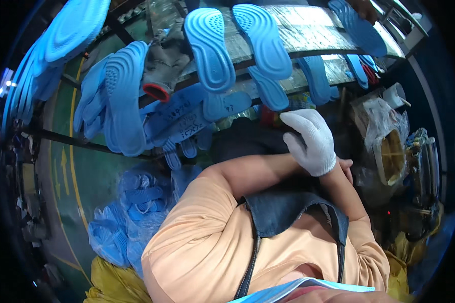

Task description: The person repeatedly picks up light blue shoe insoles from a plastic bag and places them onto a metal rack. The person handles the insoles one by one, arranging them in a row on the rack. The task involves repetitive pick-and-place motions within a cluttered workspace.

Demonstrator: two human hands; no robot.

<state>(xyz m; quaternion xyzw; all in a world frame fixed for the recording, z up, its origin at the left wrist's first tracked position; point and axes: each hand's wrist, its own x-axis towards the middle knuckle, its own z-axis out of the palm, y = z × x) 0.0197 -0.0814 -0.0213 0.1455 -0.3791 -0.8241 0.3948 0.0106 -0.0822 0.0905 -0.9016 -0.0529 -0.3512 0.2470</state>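
Observation:
My right hand [311, 141] wears a white knitted glove and is raised in front of my chest. Its thumb stands apart from the bent fingers, with nothing between them. Behind that wrist lies my bare left hand [346, 169], its forearm crossing from the left. Only some curled fingers show beside the glove's cuff; what they grip, if anything, is hidden. Beyond the gloved hand are blue shoe insoles: one [268, 87] hangs from the lower shelf, and a larger one [264, 43] lies over the edge of the rack [308, 30].
A grey work glove [164, 63] with a red cuff hangs on the rack among more insoles [124, 96]. Bagged blue insoles [111, 230] sit at left, above yellow sacks [114, 283]. Plastic-wrapped stuff [384, 123] stands at right. Another person's hand [364, 10] touches an insole, far right.

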